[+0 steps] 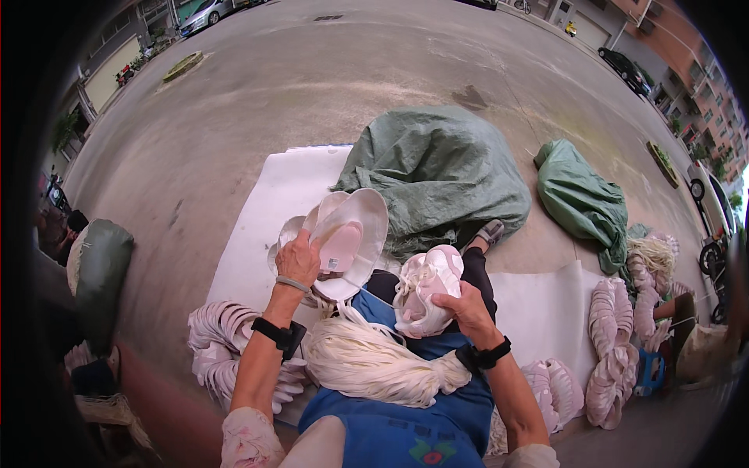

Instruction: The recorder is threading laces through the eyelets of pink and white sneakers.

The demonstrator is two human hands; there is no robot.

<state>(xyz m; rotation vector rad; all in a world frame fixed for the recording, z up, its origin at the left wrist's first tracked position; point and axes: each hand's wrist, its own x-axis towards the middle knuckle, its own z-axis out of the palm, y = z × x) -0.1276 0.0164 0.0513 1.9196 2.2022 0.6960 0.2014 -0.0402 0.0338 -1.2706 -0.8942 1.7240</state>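
My left hand (299, 259) grips a fanned stack of pale shoe uppers (365, 226); the front one shows a pink inside with a small white label. In my right hand (468, 310) is a white and pink shoe upper (427, 292) with lace strands across its front, the fingers closed around its right side. A thin white lace stretches between the two hands. Across my lap, on a blue apron (374, 433), lies a thick bundle of white shoelaces (374, 359). Fingers behind both held pieces are partly hidden.
Ahead lies a big green sack (441, 175) on a white sheet (265, 187); a smaller green sack (581, 195) is farther right. Stacked uppers (222, 351) sit left of me, with more stacked uppers (612, 343) at right. Another person's arm (675, 308) shows at right.
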